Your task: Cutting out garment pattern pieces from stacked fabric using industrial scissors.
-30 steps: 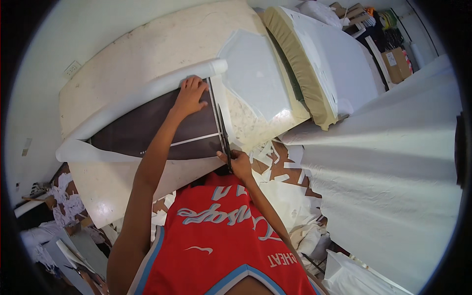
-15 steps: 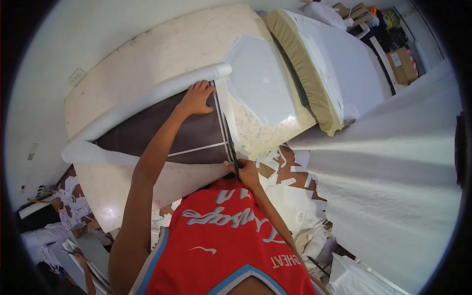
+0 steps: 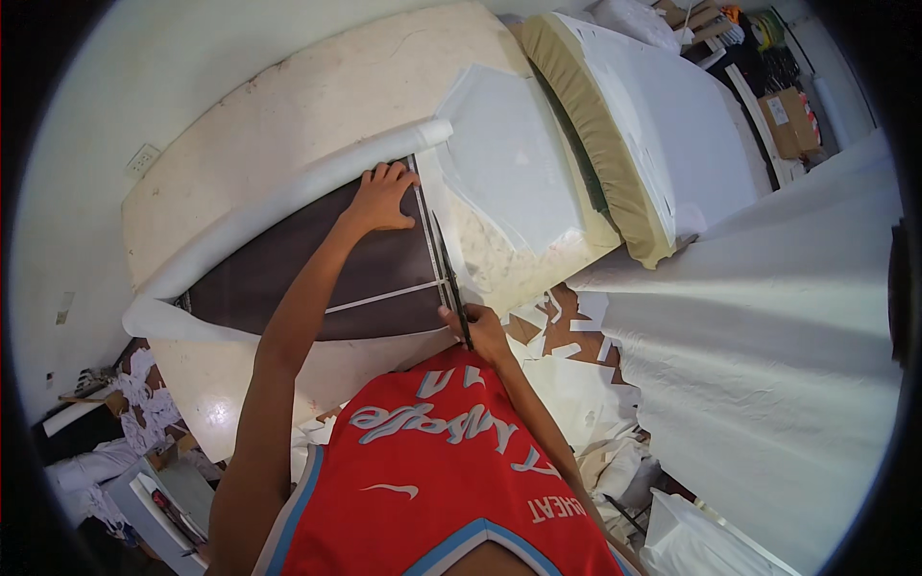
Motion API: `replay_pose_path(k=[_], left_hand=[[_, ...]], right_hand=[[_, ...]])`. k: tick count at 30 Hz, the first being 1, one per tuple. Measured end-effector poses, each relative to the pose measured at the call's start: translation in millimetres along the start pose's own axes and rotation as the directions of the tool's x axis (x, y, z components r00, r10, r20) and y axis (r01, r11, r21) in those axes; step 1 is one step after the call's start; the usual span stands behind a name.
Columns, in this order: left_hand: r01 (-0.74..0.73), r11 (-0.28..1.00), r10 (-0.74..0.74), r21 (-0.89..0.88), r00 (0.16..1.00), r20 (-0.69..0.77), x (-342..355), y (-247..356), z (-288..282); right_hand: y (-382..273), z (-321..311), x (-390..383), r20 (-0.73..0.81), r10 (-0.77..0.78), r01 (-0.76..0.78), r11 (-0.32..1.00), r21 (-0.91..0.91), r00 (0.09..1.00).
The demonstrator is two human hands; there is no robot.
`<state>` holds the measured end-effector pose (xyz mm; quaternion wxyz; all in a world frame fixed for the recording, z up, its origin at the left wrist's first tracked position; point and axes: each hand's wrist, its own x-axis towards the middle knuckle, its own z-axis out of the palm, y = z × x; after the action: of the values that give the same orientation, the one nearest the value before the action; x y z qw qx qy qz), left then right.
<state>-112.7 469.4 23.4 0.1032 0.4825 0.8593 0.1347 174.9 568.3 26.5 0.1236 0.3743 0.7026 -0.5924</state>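
Observation:
A dark brown panel (image 3: 288,259) with pale strips lies on white sheet material, which is rolled up as a thick white roll (image 3: 317,173) along its far side. My left hand (image 3: 382,197) rests on the panel near its far right corner, fingers spread and pressing down. My right hand (image 3: 480,333) grips long black scissors (image 3: 448,264) at the panel's near right corner. Their blades lie along the panel's right edge, over the white material and pointing away from me. How far the blades are parted is hard to see.
The pale worktable (image 3: 384,77) carries flat white sheets (image 3: 509,154) at right. Beyond them stands a white-topped stack with a khaki cover (image 3: 595,125). White offcuts (image 3: 576,350) litter the brown floor. A large white sheet (image 3: 749,326) hangs at right; a cardboard box (image 3: 789,123) stands far right.
The scissors have shifted slightly farther along the panel's right edge, away from me, with my right hand. My left hand stays in place. At the lower left, another person's arm has mostly left view.

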Motion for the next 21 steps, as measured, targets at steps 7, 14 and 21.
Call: replay_pose_path(k=[7, 14, 21], left_hand=[[0.004, 0.999, -0.001, 0.043, 0.997, -0.078, -7, 3, 10], [-0.002, 0.998, 0.01, 0.07, 0.993, -0.117, -6, 6, 18], [-0.013, 0.995, 0.028, 0.102, 0.989, -0.149, -8, 3, 21]], right_hand=[[-13, 12, 4, -0.083, -0.06, 0.046, 0.987, -0.156, 0.995], [-1, 15, 21, -0.117, -0.081, 0.067, 0.991, -0.117, 0.99], [-29, 8, 36, -0.116, -0.118, 0.103, 0.987, -0.126, 0.986]])
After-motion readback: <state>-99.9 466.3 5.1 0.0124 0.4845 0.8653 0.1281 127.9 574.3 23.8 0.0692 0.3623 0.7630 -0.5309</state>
